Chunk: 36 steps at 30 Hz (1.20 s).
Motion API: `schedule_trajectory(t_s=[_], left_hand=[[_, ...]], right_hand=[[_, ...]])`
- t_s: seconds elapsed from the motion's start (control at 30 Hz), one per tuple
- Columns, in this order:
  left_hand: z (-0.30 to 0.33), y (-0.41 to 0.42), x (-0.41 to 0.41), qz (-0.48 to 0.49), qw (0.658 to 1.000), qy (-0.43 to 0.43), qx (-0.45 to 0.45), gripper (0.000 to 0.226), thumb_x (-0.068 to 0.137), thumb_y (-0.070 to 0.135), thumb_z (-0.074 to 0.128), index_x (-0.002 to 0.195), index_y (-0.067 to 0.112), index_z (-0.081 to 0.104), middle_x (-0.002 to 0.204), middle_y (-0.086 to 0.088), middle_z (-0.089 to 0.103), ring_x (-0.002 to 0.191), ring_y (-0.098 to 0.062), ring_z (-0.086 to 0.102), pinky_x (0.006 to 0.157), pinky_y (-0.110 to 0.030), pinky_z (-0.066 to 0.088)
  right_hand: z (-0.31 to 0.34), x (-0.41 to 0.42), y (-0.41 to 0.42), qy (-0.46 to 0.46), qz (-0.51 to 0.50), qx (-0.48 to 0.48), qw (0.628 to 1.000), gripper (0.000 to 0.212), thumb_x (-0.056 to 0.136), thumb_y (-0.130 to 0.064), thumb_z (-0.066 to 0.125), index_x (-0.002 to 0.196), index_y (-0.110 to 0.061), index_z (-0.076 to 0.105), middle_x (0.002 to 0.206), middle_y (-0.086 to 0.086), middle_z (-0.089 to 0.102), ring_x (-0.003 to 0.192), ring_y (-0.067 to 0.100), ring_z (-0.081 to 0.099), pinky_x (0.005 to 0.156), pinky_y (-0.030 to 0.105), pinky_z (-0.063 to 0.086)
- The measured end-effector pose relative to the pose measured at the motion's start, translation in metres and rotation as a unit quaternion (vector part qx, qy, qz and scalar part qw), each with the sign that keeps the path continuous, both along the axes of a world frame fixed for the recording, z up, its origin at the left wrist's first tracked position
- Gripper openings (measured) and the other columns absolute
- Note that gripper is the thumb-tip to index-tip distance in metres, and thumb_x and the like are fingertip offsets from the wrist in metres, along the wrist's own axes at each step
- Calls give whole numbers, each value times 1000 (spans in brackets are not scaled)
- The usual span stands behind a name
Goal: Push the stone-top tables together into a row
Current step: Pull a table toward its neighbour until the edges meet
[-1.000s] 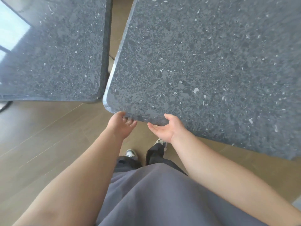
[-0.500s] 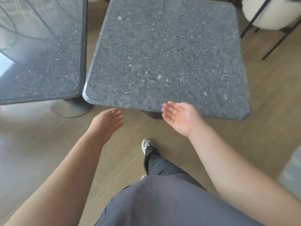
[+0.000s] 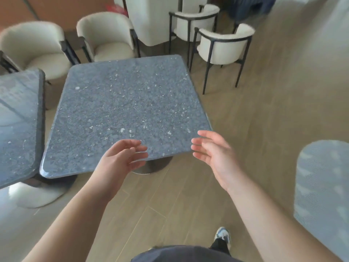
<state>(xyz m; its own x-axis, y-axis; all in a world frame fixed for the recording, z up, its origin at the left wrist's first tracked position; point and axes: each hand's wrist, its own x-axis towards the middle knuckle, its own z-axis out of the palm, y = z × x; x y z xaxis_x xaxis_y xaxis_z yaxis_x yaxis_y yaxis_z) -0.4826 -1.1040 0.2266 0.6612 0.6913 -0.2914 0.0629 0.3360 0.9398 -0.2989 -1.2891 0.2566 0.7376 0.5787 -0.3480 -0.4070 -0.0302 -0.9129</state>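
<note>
Above the near edge of the centre desk, fingers of left hand and right hand hang relaxed, holding nothing. Left desk sits just beside, gap narrow. Judged: repositioning; next, push the edge leftward. Wood floor; cream chairs behind.

A single head-worn camera looks steeply down and forward, close above a stone-top table.
</note>
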Motion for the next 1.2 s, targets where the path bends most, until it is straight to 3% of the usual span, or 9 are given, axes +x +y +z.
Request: schedule_trajectory(t_s=[0.27, 0.4, 0.53, 0.73, 0.9, 1.1, 1.2], left_hand=[[23, -118, 188, -71, 990, -23, 121, 28, 87, 15, 52, 113, 17, 63, 107, -7, 75, 101, -27, 73, 87, -41, 56], [29, -165, 268, -79, 981, -40, 175, 28, 87, 12, 50, 112, 18, 60, 102, -3, 74, 98, -23, 72, 86, -37, 56], [32, -190, 333, -81, 977, -62, 189, 28, 88, 10, 47, 113, 15, 59, 101, -2, 72, 98, -23, 71, 86, -36, 57], [30, -175, 426, -75, 973, -60, 210, 30, 87, 7, 47, 115, 14, 57, 105, 1, 69, 99, -23, 69, 87, -37, 56], [22, -125, 529, -57, 976, -70, 200, 29, 88, 9, 48, 116, 13, 55, 108, -8, 67, 99, -27, 69, 87, -41, 55], [22, -51, 672, -55, 982, -64, 169, 30, 85, 10, 49, 113, 15, 56, 101, -2, 70, 94, -22, 71, 86, -43, 57], [26, -22, 729, -60, 982, -63, 168, 27, 91, 1, 51, 111, 18, 57, 100, -3, 70, 93, -24, 71, 87, -47, 57]], right_hand=[[26, 142, -145, -219, 16, -36, 975, 37, 99, 4, 46, 125, -20, 55, 108, 2, 69, 101, 13, 67, 97, 37, 52], [28, 215, -199, -248, -6, -35, 968, 38, 98, 0, 47, 123, -27, 56, 107, -3, 70, 103, 14, 67, 97, 42, 52], [26, 280, -221, -246, -45, -22, 968, 37, 89, -16, 48, 122, -30, 57, 107, -5, 71, 104, 15, 67, 94, 38, 54], [13, 377, -194, -274, -33, -29, 961, 39, 86, -14, 48, 120, -31, 56, 108, -6, 68, 105, 15, 66, 95, 49, 52], [5, 476, -136, -275, -9, -37, 961, 39, 87, -17, 48, 119, -38, 56, 111, -10, 67, 110, 14, 64, 100, 50, 49], [24, 609, -83, -277, 6, -71, 958, 40, 87, -16, 48, 119, -38, 56, 109, -10, 67, 110, 12, 64, 98, 47, 51], [35, 676, -61, -289, 0, -62, 955, 39, 94, -3, 49, 123, -29, 56, 108, -6, 68, 108, 14, 65, 98, 47, 52]])
